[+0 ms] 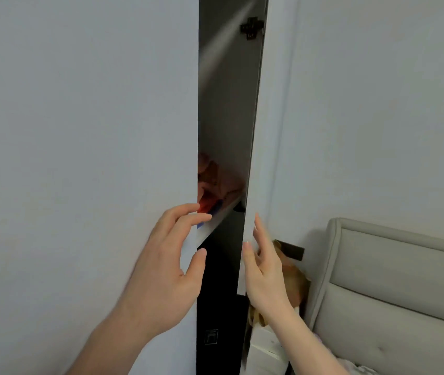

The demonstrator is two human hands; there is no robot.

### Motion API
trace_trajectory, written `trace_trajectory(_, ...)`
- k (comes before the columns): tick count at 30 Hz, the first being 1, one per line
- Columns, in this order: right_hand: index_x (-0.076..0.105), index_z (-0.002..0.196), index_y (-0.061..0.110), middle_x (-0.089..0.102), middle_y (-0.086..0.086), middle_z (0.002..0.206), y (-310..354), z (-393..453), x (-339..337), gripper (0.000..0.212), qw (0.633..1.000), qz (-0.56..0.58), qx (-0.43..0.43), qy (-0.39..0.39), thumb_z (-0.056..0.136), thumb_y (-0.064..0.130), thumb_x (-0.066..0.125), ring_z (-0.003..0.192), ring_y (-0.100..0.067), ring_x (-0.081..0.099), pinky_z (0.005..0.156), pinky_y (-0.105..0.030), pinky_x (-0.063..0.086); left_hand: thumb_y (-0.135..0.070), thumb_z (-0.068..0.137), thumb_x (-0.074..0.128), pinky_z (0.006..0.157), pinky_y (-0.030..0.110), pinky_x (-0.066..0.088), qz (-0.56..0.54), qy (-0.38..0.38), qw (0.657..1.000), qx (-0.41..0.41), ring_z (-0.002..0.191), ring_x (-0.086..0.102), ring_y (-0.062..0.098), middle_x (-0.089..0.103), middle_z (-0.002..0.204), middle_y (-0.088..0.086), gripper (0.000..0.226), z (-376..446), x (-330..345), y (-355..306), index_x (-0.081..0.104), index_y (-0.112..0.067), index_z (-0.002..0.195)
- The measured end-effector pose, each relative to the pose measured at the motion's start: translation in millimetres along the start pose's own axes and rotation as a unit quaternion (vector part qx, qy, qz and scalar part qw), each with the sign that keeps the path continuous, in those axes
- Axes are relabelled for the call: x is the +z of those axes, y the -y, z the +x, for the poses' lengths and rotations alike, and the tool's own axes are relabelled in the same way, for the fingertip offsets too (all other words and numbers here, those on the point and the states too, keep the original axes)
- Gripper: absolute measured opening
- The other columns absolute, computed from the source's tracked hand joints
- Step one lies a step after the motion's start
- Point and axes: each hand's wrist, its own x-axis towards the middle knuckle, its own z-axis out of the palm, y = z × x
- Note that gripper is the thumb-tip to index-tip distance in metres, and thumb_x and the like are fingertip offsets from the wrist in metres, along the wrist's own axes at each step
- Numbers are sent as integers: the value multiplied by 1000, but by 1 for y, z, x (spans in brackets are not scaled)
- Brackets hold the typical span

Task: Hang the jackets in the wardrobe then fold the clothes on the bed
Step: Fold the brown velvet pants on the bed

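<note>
Two pale wardrobe doors fill the view, the left door (80, 131) and the right door (258, 158), with a narrow dark gap (226, 104) between them. Inside the gap I glimpse a shelf edge and blurred pink and red cloth (212, 185). My left hand (166, 269) rests at the left door's edge, fingers spread and reaching into the gap. My right hand (264, 269) lies flat against the edge of the right door, fingers straight. Neither hand holds anything. No jackets are in view.
A padded grey headboard (394, 280) of the bed stands at the lower right against the wall. Between it and the wardrobe sits a light box with tan and orange stuff (296, 282) on it. A dark hinge (252, 27) shows high inside the right door.
</note>
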Motion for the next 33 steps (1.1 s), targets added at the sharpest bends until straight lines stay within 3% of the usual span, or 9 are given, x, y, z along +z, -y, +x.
trace_trajectory(4, 19, 159, 43, 19, 31, 164, 3, 1, 22, 56, 999, 32, -10, 36, 110, 30, 42, 148, 14, 18, 120, -11, 20, -7, 95, 60, 116, 17, 27, 16, 24, 1000, 0, 144, 34, 2, 34, 146, -31, 52, -9, -5, 1, 52, -41, 133)
trace_trajectory(9, 15, 161, 38, 12, 29, 166, -6, 4, 32, 57, 999, 8, -27, 39, 112, 26, 39, 152, 8, 11, 128, -33, 15, -3, 96, 56, 117, 12, 23, 19, 28, 999, -6, 145, 31, -1, 32, 148, -31, 54, -9, -5, 0, 51, -40, 135)
trace_trajectory(19, 12, 163, 31, 5, 23, 169, -14, 19, 43, 56, 990, -11, -63, 127, 112, 28, 37, 154, 5, 4, 128, -32, 11, 6, 92, 54, 115, 7, 22, 33, 25, 999, -2, 144, 35, 2, 36, 150, -25, 60, -3, 4, 3, 53, -34, 137)
trace_trajectory(33, 19, 162, 36, 8, 24, 169, -38, 36, 57, 54, 984, -21, -91, 152, 112, 28, 38, 155, 1, 8, 126, -49, 25, 3, 90, 49, 117, 14, 24, 50, 20, 998, 19, 146, 37, 9, 40, 151, -20, 61, -2, 8, 8, 51, -29, 141)
